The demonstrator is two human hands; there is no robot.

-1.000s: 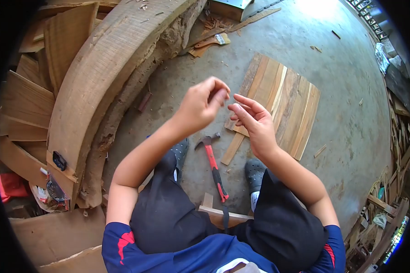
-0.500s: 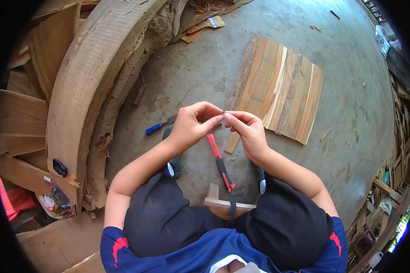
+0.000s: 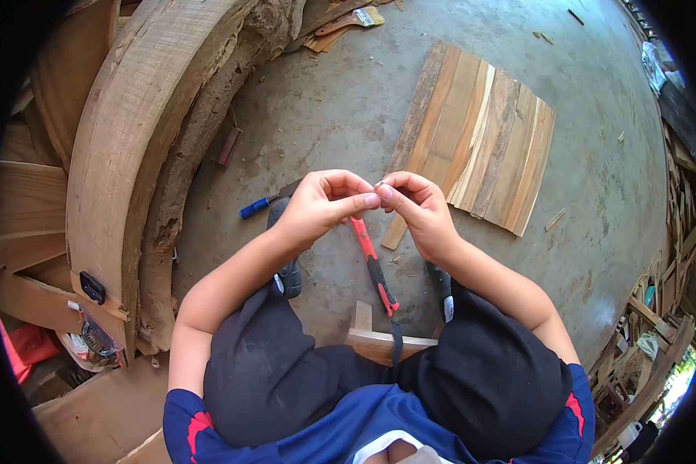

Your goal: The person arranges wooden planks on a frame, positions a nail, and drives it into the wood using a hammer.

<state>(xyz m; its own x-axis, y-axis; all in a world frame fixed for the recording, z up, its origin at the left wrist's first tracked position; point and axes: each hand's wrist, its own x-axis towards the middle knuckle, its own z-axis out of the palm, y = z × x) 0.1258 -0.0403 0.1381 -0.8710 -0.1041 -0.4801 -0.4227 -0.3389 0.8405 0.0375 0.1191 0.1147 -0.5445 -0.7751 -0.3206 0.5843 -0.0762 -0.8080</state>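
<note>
My left hand (image 3: 325,204) and my right hand (image 3: 416,210) meet at the fingertips above the floor, thumb and fingers of each pinched together. Whatever lies between the fingertips is too small or hidden to name. Below them a hammer (image 3: 374,271) with a red and black handle lies on the floor, its head hidden by my hands. Beyond my right hand rests a panel of joined wooden strips (image 3: 475,139), with a narrow strip (image 3: 394,232) sticking out at its near edge. A blue-handled tool (image 3: 255,208) lies left of my left hand, partly covered by it.
A large curved timber (image 3: 124,139) runs along the left, with a small black object (image 3: 93,288) on it. A paintbrush (image 3: 352,20) lies at the top. Scrap wood (image 3: 638,348) is piled at the right edge. A curved wooden piece (image 3: 387,345) sits between my legs.
My hands, apart a second ago, have come together at the fingertips. The view has shifted, and the blue-handled tool now shows beside my left hand.
</note>
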